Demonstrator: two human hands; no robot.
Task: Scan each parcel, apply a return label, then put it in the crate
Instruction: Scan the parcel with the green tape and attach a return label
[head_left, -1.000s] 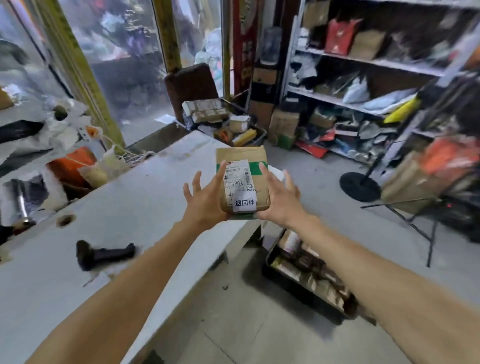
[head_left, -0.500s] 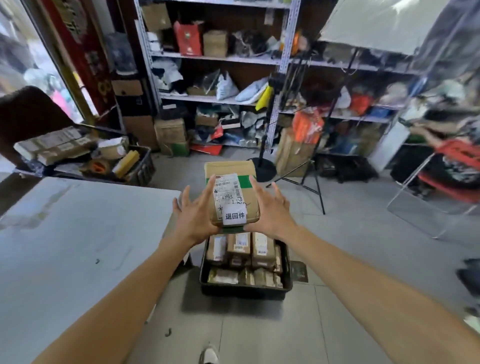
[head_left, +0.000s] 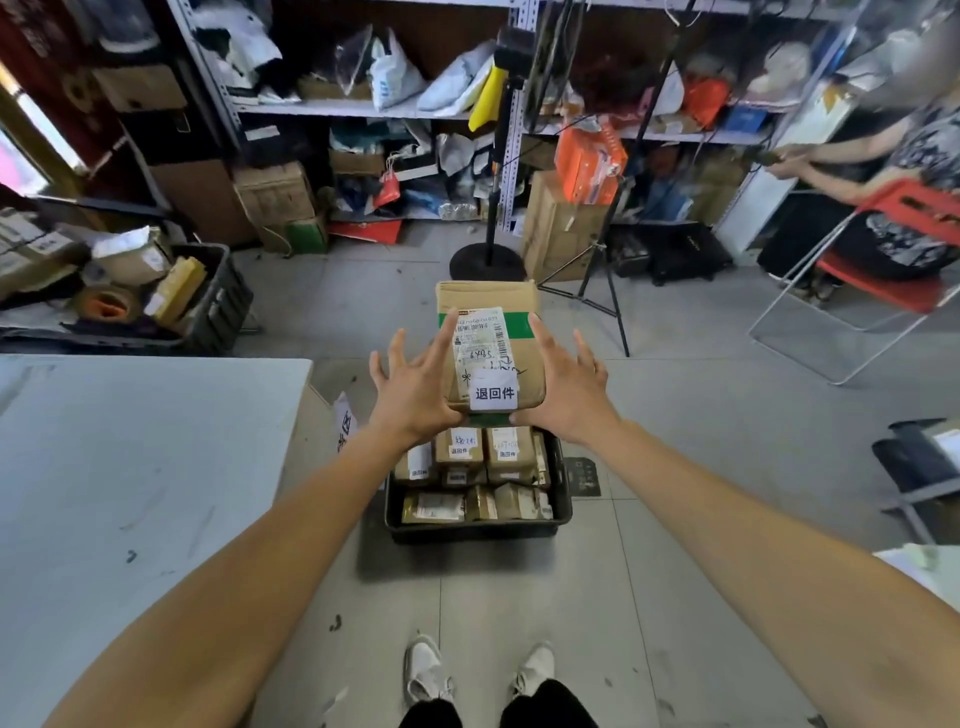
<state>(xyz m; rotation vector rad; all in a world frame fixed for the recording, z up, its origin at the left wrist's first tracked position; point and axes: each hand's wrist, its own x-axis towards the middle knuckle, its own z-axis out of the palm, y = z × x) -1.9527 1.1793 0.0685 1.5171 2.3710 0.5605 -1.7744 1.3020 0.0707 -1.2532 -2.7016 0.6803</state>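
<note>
A brown cardboard parcel with a green tape band (head_left: 488, 348) is held in the air above the black plastic crate (head_left: 478, 527) on the grey tiled floor (head_left: 675, 467).

The left hand (head_left: 413, 389) and the right hand (head_left: 563, 387) press the parcel between them from its two sides, with fingers spread and nearly straight. The white return label (head_left: 493, 393) sits on the near end of its top face, below a printed shipping label (head_left: 480, 335). The crate holds several brown labelled parcels (head_left: 475, 470). A white table (head_left: 130, 467) stands to the left, and two white shoes (head_left: 478, 670) show at the bottom.
</note>
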